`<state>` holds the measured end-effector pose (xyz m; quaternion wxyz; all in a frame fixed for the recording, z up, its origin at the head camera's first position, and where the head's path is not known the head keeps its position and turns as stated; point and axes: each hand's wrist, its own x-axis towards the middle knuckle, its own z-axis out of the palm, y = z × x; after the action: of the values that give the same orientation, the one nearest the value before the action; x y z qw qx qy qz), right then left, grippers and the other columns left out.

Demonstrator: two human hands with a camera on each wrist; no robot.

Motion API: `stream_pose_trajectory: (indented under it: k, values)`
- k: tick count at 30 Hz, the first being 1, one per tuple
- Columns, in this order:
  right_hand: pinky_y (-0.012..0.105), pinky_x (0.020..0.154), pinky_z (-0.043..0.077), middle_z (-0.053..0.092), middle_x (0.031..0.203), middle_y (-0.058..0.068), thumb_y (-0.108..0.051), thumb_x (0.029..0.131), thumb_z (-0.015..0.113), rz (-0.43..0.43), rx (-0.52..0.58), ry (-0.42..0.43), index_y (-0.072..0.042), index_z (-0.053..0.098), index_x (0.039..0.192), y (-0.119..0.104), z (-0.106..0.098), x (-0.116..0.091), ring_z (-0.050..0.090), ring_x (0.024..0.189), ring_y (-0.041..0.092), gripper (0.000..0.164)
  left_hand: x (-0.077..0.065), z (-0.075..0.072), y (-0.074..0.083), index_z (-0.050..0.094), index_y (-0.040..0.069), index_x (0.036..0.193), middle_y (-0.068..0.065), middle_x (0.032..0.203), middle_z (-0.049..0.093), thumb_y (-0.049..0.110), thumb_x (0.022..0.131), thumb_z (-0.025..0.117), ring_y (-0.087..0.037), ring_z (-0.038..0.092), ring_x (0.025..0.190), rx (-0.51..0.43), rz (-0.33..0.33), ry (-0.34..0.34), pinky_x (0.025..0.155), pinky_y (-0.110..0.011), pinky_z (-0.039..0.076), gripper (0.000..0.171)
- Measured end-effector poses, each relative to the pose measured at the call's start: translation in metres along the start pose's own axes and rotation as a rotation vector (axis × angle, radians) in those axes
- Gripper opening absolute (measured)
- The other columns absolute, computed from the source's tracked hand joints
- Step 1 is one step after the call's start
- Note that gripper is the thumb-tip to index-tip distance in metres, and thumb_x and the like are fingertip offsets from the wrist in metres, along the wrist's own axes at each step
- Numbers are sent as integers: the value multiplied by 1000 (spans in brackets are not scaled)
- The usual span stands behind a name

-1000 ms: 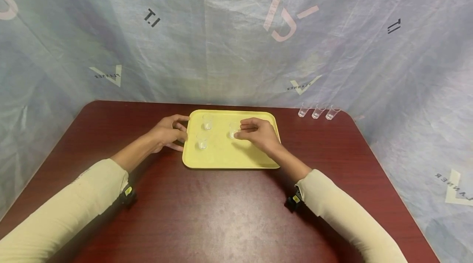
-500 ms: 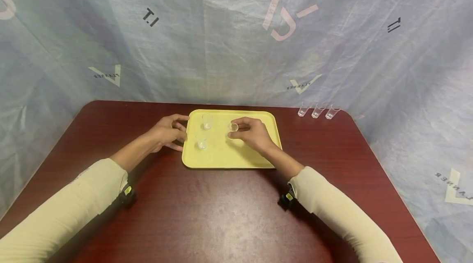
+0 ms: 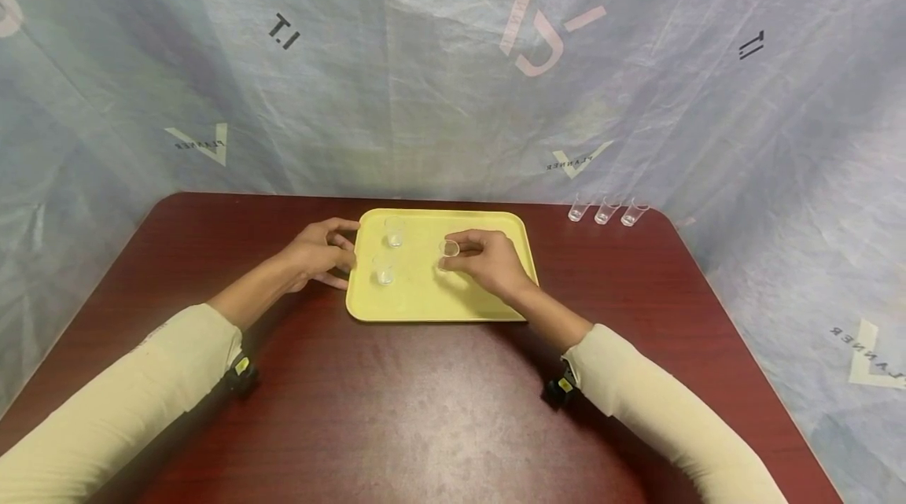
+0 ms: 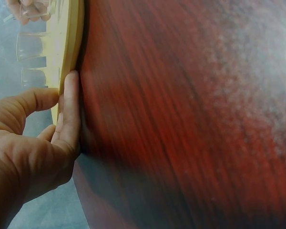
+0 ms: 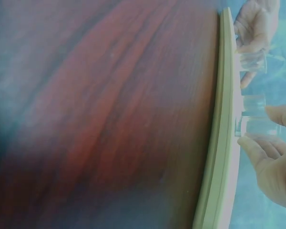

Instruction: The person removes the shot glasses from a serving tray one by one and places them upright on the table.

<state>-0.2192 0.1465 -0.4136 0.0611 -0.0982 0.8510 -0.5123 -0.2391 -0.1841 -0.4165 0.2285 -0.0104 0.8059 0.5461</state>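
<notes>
My right hand (image 3: 490, 262) pinches a small clear shot glass (image 3: 449, 249) between thumb and fingers, over the middle of a yellow tray (image 3: 425, 303). In the right wrist view, this glass (image 5: 260, 126) is upright close over the tray, its base by the fingertips. Two more shot glasses stand on the tray's left part: one glass (image 3: 394, 235) farther back, another glass (image 3: 384, 272) nearer. My left hand (image 3: 316, 252) touches the tray's left edge with spread fingers. The left wrist view shows a straight finger (image 4: 72, 95) lying along the rim's outer side.
Three more clear glasses, a left one (image 3: 576, 211), a middle one (image 3: 605, 211) and a right one (image 3: 634, 213), stand in a row at the back right of the dark red table (image 3: 396, 410). A printed grey curtain (image 3: 318, 111) hangs behind the table.
My right hand has reached farther round the glass and shifted slightly left, then a little nearer to me. The glass's round rim now shows. My left hand stays at the tray's edge.
</notes>
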Motion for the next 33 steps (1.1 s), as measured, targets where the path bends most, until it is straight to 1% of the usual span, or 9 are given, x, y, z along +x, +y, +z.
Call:
stream_pose_trajectory:
  k: [4, 10, 15, 20, 23, 26, 30, 33]
  values:
    - [33, 97, 70, 86, 125, 12, -18, 93, 93, 6, 4, 5, -7, 84, 132, 2, -6, -7, 83, 115, 28, 42, 1, 0, -1, 32, 13, 178, -17, 133, 53, 0, 100, 70, -27, 76, 103, -4, 1, -2, 86, -44, 75, 88]
    - [26, 92, 69, 86, 125, 13, -18, 93, 93, 6, 17, 12, -6, 83, 135, 8, -18, -18, 84, 114, 27, 45, -2, -1, -2, 31, 14, 179, -18, 135, 52, 1, 100, 70, -28, 75, 105, 1, -2, -9, 86, -44, 75, 89]
    - [19, 88, 67, 85, 125, 13, -20, 93, 94, 9, 1, 35, -7, 83, 136, 15, -33, -25, 83, 114, 28, 46, -3, -2, -1, 29, 13, 179, -19, 136, 52, 1, 100, 71, -29, 76, 106, -5, 7, -15, 87, -44, 75, 91]
    - [15, 86, 65, 85, 125, 15, -19, 93, 94, 26, 14, 64, -5, 81, 137, 20, -53, -32, 83, 114, 27, 48, -1, -1, 3, 30, 13, 179, -19, 135, 52, 1, 100, 71, -29, 76, 106, -2, 10, -19, 87, -44, 75, 90]
    - [14, 88, 64, 85, 125, 15, -20, 92, 95, 41, 35, 84, -4, 80, 138, 25, -66, -35, 83, 115, 24, 50, 0, -1, 4, 31, 13, 179, -19, 134, 52, 0, 99, 70, -28, 76, 105, -2, 7, -14, 86, -44, 75, 89]
    - [15, 90, 63, 85, 127, 15, -22, 93, 94, 53, 41, 112, -4, 79, 140, 30, -79, -38, 82, 114, 17, 52, 1, -1, 3, 30, 12, 179, -19, 135, 52, 0, 99, 70, -29, 76, 105, -4, 5, -15, 86, -44, 75, 90]
    - [15, 89, 61, 83, 130, 16, -26, 95, 93, 73, 15, 158, -6, 79, 142, 36, -96, -42, 79, 110, 10, 53, 0, 0, 3, 28, 13, 180, -18, 137, 52, 0, 99, 71, -30, 75, 108, -8, 3, -20, 87, -44, 75, 92]
    - [14, 89, 62, 83, 130, 16, -26, 95, 93, 72, -7, 188, -8, 80, 141, 41, -108, -43, 78, 106, 2, 51, -1, 0, 2, 29, 13, 180, -19, 137, 52, 0, 99, 71, -30, 76, 108, -9, 3, -18, 86, -44, 75, 92]
